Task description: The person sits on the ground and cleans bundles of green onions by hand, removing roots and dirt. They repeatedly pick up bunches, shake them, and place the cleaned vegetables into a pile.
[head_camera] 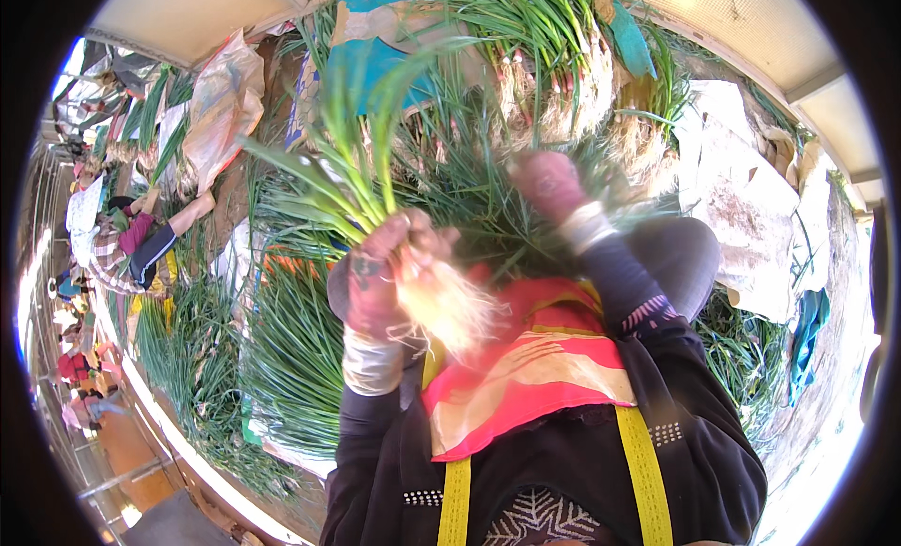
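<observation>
My left hand [383, 271] is closed around a bunch of green onions [369, 194], leaves pointing up and away, the pale roots hanging over my lap. Blurred by motion, my right hand [552, 183] is over loose green leaves [486, 201] to the right; its fingers are too unclear to tell whether they hold anything. White bands wrap both wrists. Across my lap lies a red and cream cloth [535, 384]. Ahead, more green onions [549, 60] are piled with their roots towards me.
A large pile of green leaves [295, 356] lies to my left. Teal and tan sacking [380, 46] is ahead, and a white sheet [746, 194] is at the right. Another person [137, 243] sits at the far left, near an upright plastic sack [224, 109]. Pale panels [711, 18] border the top.
</observation>
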A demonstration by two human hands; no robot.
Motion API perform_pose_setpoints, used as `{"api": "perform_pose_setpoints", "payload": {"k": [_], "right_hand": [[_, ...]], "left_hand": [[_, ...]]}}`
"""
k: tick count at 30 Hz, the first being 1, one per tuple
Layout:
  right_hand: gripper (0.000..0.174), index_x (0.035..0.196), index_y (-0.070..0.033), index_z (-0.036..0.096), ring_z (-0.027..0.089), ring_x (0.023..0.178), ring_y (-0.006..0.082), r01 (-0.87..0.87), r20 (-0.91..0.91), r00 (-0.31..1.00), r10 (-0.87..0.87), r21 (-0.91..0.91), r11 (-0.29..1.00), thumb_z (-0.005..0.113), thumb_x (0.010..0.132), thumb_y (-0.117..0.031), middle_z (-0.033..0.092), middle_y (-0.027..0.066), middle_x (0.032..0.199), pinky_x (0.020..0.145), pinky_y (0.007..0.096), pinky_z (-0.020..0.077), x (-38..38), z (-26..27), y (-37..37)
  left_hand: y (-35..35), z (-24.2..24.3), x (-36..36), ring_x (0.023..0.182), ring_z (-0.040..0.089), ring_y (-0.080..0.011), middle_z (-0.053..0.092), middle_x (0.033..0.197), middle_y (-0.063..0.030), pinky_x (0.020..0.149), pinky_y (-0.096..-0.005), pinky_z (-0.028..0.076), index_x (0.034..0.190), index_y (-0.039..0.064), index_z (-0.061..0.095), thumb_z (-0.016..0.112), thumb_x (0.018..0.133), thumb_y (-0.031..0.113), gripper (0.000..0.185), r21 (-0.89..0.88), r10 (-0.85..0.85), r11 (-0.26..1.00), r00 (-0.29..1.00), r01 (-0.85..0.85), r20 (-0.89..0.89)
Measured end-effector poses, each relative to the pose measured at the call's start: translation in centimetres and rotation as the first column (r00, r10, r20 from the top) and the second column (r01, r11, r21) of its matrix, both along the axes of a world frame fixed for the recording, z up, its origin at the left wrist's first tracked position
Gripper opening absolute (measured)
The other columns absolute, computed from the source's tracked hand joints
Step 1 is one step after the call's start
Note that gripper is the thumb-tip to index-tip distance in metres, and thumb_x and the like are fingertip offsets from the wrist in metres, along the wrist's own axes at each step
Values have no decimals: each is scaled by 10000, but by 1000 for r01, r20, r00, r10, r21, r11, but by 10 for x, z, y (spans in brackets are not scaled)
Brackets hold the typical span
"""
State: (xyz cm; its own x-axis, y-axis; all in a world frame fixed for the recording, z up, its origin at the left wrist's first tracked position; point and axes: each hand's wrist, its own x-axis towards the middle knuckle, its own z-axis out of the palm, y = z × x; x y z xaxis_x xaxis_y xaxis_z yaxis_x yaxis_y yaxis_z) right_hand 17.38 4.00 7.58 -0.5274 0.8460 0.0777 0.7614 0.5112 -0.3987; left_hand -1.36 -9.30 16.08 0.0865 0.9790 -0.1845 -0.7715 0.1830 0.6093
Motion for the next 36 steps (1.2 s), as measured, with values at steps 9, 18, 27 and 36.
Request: {"api": "perform_pose_setpoints", "payload": {"k": [9, 18, 27, 36], "right_hand": [[213, 708, -55, 592, 588, 632, 260, -280, 31, 958, 285, -103, 954, 468, 834, -173, 581, 137, 690, 547, 375, 469, 50, -74, -18], [190, 920, -62, 625, 616, 703, 224, -227, -49, 972, 230, 59, 972, 515, 854, -202, 626, 97, 834, 615, 329, 503, 63, -56, 18], [244, 982, 27, 601, 516, 478, 94, -20, -421, 806, -416, -722, 692, 567, 859, -181, 606, 59, 683, 436, 228, 436, 14, -51, 93], [225, 968, 1, 620, 548, 515, 89, -201, -635, 559, -533, -728, 656, 570, 864, -193, 633, 41, 711, 483, 215, 444, 19, -56, 90]], "left_hand": [[96, 10, -25, 595, 571, -181, 523, 685, -47, 517, -318, 511, 926, 37, 510, 566, 856, 173, 163, 128, 115, 989, 920, -71, -374], [108, -116, 53, 527, 557, -134, 580, 635, -46, 433, -239, 412, 839, 19, 613, 577, 849, 194, 178, -319, -180, 946, 905, 53, -386], [111, -135, 60, 638, 578, -166, 581, 750, -43, 594, -296, 491, 968, 25, 560, 543, 887, 227, 218, -329, -279, 922, 941, 206, -192], [110, -126, 69, 644, 569, -146, 591, 761, -35, 628, -310, 492, 1064, 20, 549, 543, 875, 188, 253, -314, -127, 940, 991, 135, 45]]}}
